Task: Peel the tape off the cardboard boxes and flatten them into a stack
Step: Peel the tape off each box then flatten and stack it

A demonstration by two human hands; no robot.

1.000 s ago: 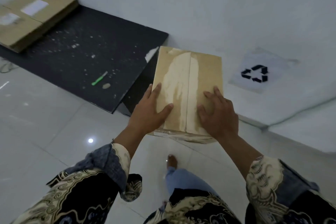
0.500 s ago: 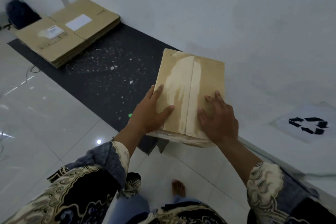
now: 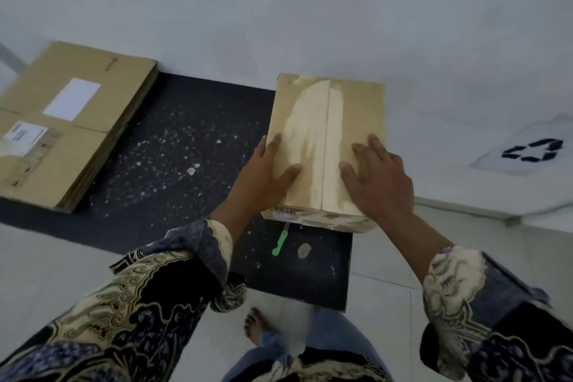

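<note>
A closed brown cardboard box (image 3: 356, 108) hangs above the right part of a black mat (image 3: 186, 121), held between both my hands. Its top shows a centre seam and a pale torn patch along it; I see no tape strip there. My left hand (image 3: 263, 177) grips the box's left edge, thumb over the top and fingers along the side. My right hand (image 3: 381, 183) lies on the top right part with fingers spread and straight. A stack of flattened boxes (image 3: 77, 121) with white labels lies on the mat's left end.
A green-handled cutter (image 3: 280, 242) and a small scrap (image 3: 304, 250) lie on the mat just below the box. A white wall rises behind. A recycling sign (image 3: 531, 150) is at the right. My bare foot (image 3: 255, 324) stands on the white tiles.
The view has swung left and forward with the box still in both hands. The box now hangs over the mat, and the flattened stack has come nearer.
</note>
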